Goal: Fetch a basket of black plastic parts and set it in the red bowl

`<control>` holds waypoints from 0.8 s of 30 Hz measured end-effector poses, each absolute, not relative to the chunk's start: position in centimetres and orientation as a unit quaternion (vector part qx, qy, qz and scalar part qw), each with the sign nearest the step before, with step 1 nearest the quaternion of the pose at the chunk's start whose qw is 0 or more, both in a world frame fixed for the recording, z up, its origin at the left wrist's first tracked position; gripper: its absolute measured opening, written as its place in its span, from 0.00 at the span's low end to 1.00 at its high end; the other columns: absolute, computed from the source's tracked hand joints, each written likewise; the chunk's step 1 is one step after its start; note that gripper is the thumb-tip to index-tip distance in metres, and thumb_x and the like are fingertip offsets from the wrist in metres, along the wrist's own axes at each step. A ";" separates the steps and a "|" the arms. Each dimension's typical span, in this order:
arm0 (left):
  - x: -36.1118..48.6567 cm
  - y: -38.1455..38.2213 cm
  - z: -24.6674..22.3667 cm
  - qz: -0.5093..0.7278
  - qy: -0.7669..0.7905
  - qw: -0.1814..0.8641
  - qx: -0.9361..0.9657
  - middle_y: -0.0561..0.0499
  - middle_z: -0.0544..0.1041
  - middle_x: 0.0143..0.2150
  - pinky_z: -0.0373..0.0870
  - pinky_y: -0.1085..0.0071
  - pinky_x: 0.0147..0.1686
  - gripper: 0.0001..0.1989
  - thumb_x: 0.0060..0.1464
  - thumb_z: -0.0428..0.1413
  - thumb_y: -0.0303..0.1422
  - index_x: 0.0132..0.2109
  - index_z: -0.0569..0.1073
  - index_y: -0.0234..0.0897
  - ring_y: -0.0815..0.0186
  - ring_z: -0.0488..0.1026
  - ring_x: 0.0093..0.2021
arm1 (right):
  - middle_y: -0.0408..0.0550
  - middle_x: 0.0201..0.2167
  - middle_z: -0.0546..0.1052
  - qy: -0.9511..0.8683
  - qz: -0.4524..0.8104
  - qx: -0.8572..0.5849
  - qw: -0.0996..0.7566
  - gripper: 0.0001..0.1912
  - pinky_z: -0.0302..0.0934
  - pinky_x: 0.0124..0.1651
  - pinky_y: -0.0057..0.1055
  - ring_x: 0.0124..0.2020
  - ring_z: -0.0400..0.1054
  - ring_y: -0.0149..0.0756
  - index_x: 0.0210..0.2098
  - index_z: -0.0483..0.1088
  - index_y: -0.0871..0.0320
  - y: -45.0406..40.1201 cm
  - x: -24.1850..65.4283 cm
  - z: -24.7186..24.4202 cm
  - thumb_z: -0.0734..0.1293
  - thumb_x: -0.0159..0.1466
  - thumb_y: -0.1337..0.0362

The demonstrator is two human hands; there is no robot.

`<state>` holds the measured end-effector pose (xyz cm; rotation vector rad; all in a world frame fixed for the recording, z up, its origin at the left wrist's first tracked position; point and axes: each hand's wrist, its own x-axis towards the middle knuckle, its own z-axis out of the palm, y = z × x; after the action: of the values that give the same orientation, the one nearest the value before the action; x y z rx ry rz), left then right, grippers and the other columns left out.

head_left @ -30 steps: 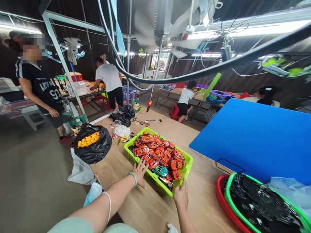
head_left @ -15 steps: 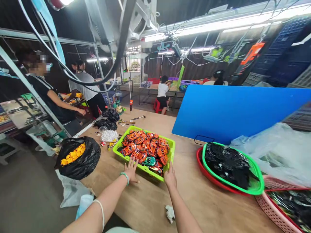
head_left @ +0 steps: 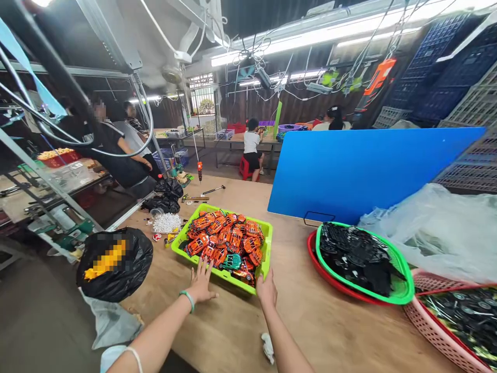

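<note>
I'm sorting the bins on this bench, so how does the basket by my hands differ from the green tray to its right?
The basket is rectangular with slotted walls; the green tray is round and shallow. The basket holds mostly orange toy cars; the tray holds black parts. The basket sits straight on the table; the tray is nested in a red tray. Both are bright green plastic.

Two bare forearms, no gloves, no rings seen
Left hand [head_left: 201, 286] has a thin green band [head_left: 187, 298] at the wrist; white band [head_left: 134, 357] near the elbow, pale sleeve [head_left: 112, 357] above it. Right hand [head_left: 266, 290] and forearm plain, nothing worn
</note>
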<state>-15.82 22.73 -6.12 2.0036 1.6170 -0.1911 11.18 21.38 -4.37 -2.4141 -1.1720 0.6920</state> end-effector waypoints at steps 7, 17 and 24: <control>-14.2 23.2 -6.3 0.000 0.615 0.211 0.760 0.45 0.20 0.81 0.20 0.41 0.75 0.60 0.56 0.59 0.58 0.80 0.34 0.40 0.48 0.18 0.80 | 0.67 0.63 0.75 -0.403 0.252 -0.865 0.160 0.34 0.67 0.58 0.46 0.58 0.76 0.56 0.78 0.42 0.64 21.6 11.2 -4.3 0.46 0.76 0.58; -9.8 29.1 -9.8 0.189 0.575 0.025 0.795 0.37 0.40 0.82 0.40 0.35 0.75 0.47 0.65 0.51 0.58 0.80 0.46 0.42 0.41 0.41 0.81 | 0.65 0.70 0.69 -0.436 0.249 -0.853 0.139 0.34 0.68 0.58 0.44 0.58 0.76 0.54 0.78 0.43 0.67 24.0 13.6 -4.6 0.47 0.77 0.59; -8.7 30.1 -12.0 0.214 0.581 -0.035 0.785 0.37 0.41 0.82 0.35 0.35 0.76 0.48 0.64 0.52 0.57 0.80 0.42 0.41 0.43 0.41 0.81 | 0.64 0.69 0.70 -0.449 0.253 -0.845 0.144 0.33 0.70 0.54 0.43 0.56 0.78 0.53 0.78 0.45 0.64 26.2 15.6 -5.4 0.46 0.77 0.59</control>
<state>-8.66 30.06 -12.03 2.5219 1.8659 0.6878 15.58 26.21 -5.43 -2.4348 -1.2946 0.7300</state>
